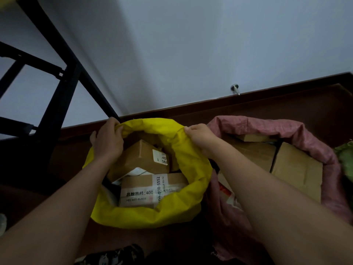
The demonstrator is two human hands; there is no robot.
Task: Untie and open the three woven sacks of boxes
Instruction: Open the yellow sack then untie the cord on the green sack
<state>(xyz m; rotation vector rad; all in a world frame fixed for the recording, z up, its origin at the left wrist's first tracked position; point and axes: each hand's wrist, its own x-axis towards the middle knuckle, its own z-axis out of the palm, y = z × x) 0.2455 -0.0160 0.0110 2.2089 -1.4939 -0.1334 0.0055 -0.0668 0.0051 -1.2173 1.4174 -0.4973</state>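
A: yellow sack sits dead centre on the floor, mouth wide open, boxes showing inside

B: hands? left hand grips the rim at 10 o'clock, right hand pinches it at 2. pink sack touching it at 3 o'clock, open too

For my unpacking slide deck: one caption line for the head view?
Both hands, left hand and right hand, grip the rolled rim of the yellow sack, boxes showing inside, beside the open pink sack.
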